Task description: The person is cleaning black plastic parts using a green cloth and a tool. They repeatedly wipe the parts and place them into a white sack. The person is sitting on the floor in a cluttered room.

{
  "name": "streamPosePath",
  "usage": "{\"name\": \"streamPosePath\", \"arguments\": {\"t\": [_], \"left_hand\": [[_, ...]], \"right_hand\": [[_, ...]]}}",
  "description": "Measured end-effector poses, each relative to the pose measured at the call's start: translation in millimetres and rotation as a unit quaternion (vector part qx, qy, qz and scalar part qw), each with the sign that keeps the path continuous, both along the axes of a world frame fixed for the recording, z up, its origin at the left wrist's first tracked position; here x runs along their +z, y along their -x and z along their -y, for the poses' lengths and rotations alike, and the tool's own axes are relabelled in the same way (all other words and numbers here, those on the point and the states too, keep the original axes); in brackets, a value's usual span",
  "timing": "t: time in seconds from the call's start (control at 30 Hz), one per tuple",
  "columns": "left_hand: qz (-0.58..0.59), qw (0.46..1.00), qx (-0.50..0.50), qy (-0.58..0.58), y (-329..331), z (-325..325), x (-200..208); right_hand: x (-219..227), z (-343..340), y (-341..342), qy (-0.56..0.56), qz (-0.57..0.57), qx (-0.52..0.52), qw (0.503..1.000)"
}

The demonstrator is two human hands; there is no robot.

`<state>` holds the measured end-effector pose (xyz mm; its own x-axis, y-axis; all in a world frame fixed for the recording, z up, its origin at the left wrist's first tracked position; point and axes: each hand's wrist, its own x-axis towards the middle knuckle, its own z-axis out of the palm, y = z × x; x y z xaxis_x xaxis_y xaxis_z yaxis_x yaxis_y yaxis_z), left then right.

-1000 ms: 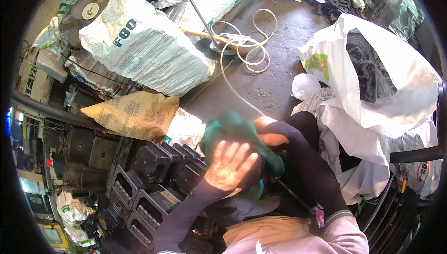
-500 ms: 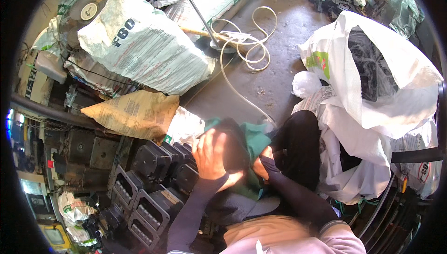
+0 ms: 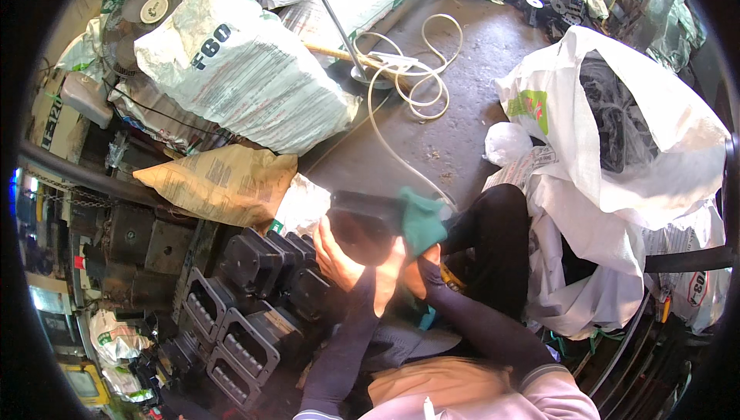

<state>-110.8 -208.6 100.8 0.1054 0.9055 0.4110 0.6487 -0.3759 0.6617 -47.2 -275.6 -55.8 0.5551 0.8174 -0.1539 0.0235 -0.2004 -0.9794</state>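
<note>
My left hand [image 3: 339, 260] is wrapped round a black box-like part [image 3: 361, 223], with its thumb on the near side. The part is slightly blurred and tilted over my lap. In my right hand [image 3: 422, 272] is a green cloth [image 3: 425, 226], bunched against the right end of the part and covering it. Most of the right fingers are hidden under the cloth. To the left of my hands stand several similar black plastic housings [image 3: 254, 262], stacked close together, some with an open frame and a ribbed inside [image 3: 250, 349].
A big white sack [image 3: 586, 189] with black parts wrapped in clear plastic stands at the right. Ahead lie a pale coiled hose [image 3: 385, 142], a red-tipped pole [image 3: 331, 15] and a white printed sack [image 3: 247, 73]. A brown paper bag [image 3: 223, 185] and a fan [image 3: 139, 23] are at left.
The black part has turned so its broad dark side shows. My left hand has shifted from its upper side to below and left of it. The green cloth has moved to its right end.
</note>
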Motion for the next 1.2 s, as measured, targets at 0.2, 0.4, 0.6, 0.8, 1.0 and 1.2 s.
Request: {"name": "streamPosePath", "arguments": {"t": [0.2, 0.4, 0.6, 0.8, 1.0, 1.2], "left_hand": [[0.255, 0.960, 0.006, 0.114, -3.1, -6.7, 16.5], [0.554, 0.744, -0.214, 0.305, 48.5, -74.2, 31.4], [0.511, 0.791, -0.218, 0.256, 75.2, -94.9, -36.5], [0.646, 0.596, -0.327, 0.348, 53.3, -80.4, -66.7], [0.593, 0.681, -0.234, 0.362, 39.7, -63.9, -49.4], [0.562, 0.678, -0.259, 0.396, 39.6, -39.4, -36.8]], "right_hand": [[0.0, 12.1, 17.3, -0.090, 0.013, -0.013, 0.996], [11.6, 23.9, -4.0, -0.079, -0.192, -0.038, 0.977], [74.0, 30.7, -67.8, -0.189, -0.288, -0.126, 0.930], [81.3, -49.3, -24.1, -0.018, 0.334, 0.046, 0.941], [140.5, -25.7, 5.0, -0.225, 0.328, 0.135, 0.907], [180.5, -53.8, -28.7, -0.180, 0.276, 0.208, 0.921]]}}
